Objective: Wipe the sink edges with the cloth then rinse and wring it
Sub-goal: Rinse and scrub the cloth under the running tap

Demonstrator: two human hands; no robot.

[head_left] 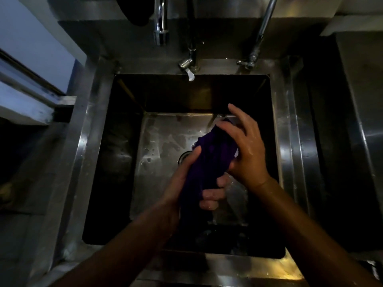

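Observation:
A dark purple cloth [211, 160] is bunched into a thick roll over the steel sink [87, 154]. My left hand [186, 183] wraps around the roll's lower end, fingers curled under it. My right hand [244, 148] grips the upper end, with the forefinger lifted off. Both hands are wet. The roll hangs above the sink's basin, near the drain [183, 157], which the cloth partly covers. The sink's bottom shows water and patches of foam.
A curved tap spout [160, 27] hangs above the back rim, with a lever handle [187, 68] below it and a second pipe with valve [253, 56] to the right. A steel counter [362, 121] lies right; a window frame [31, 96] sits left.

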